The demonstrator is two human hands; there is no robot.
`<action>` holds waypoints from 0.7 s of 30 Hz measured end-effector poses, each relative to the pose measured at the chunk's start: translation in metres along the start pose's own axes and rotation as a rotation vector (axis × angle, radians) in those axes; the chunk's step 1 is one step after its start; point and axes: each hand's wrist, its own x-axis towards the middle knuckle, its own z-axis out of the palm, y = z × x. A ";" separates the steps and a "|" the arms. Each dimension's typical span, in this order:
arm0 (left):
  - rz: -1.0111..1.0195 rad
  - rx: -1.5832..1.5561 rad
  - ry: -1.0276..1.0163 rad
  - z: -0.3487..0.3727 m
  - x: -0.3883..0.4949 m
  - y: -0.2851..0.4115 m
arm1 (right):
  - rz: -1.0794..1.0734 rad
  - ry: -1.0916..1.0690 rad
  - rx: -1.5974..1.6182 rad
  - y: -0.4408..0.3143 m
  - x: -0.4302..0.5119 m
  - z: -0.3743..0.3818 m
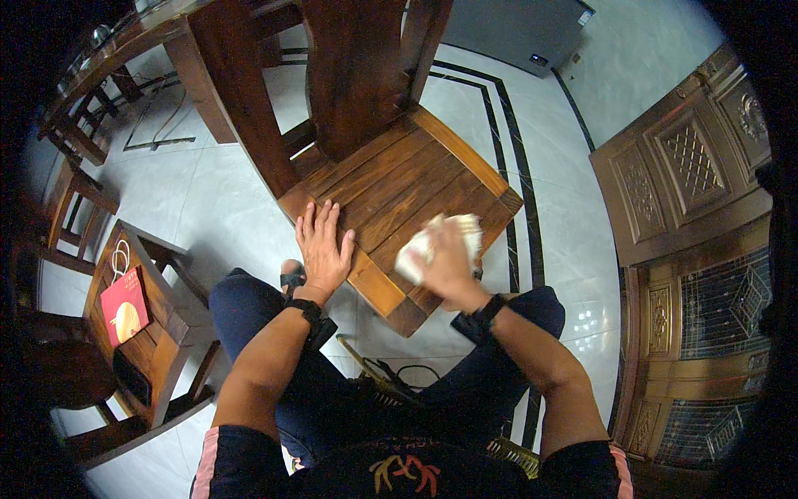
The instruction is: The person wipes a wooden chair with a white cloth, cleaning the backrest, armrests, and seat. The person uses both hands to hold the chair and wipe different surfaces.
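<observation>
Before me is a wooden chair, its slatted seat [399, 181] turned cornerwise towards my knees and its tall backrest [355, 68] rising on the far side. My left hand [324, 249] lies flat near the seat's left edge, fingers spread, holding nothing. A folded white cloth [464, 234] is under my right hand [446, 262], pressed on the seat near its front right corner. Both the cloth and that hand are blurred. Each wrist wears a black band.
To the left, another wooden chair [165, 349] bears a red paper bag [124, 305] and a dark phone-like object [132, 376]. A wooden table [156, 37] stands behind at upper left. Carved metal-look doors [686, 162] line the right. A grey appliance [511, 31] stands at the back.
</observation>
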 end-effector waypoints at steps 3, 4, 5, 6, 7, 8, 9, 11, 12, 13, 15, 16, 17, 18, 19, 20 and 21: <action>0.007 0.003 -0.016 -0.001 0.000 0.000 | -0.268 -0.163 0.042 -0.045 -0.037 -0.009; 0.015 0.005 -0.019 -0.001 0.000 0.000 | -0.351 -0.106 0.129 -0.042 -0.038 -0.015; 0.015 0.001 -0.020 -0.001 0.001 0.000 | -0.328 -0.146 0.103 -0.037 -0.038 -0.018; 0.016 -0.002 -0.022 -0.002 0.001 -0.001 | -0.349 -0.175 0.078 -0.025 -0.031 -0.021; 0.012 -0.004 -0.026 -0.002 0.001 -0.002 | -0.414 -0.138 0.084 -0.007 -0.020 -0.022; 0.018 -0.003 -0.025 -0.002 0.001 -0.002 | -0.382 -0.055 0.094 0.014 -0.011 -0.021; 0.020 -0.001 -0.026 -0.002 0.001 -0.002 | -0.306 0.011 0.112 0.040 0.003 -0.021; 0.024 0.007 -0.026 -0.001 0.001 -0.003 | -0.084 0.042 -0.072 0.094 0.034 -0.022; 0.025 0.013 -0.028 -0.001 0.001 -0.002 | -0.028 -0.001 -0.119 0.121 0.050 -0.027; 0.027 0.021 -0.028 -0.001 0.000 -0.002 | 0.031 0.000 -0.230 0.143 0.061 -0.029; 0.028 0.025 -0.018 -0.001 0.001 -0.002 | 0.176 -0.082 -0.235 0.181 0.083 -0.036; 0.025 0.019 -0.023 -0.002 0.001 -0.002 | 0.244 0.020 -0.251 0.187 0.086 -0.026; 0.019 0.022 -0.027 -0.002 0.001 -0.002 | 0.369 0.076 -0.329 0.189 0.091 -0.019; 0.016 0.020 -0.026 -0.002 0.001 -0.002 | 0.348 0.187 -0.321 0.187 0.091 -0.013; 0.012 0.017 -0.026 -0.001 0.000 -0.001 | 0.380 0.231 -0.342 0.176 0.087 -0.003; 0.007 0.021 -0.029 -0.001 0.000 -0.001 | 0.447 0.238 -0.386 0.160 0.081 0.004; 0.002 0.023 -0.028 -0.001 0.000 0.000 | 0.358 0.194 -0.275 0.145 0.070 0.002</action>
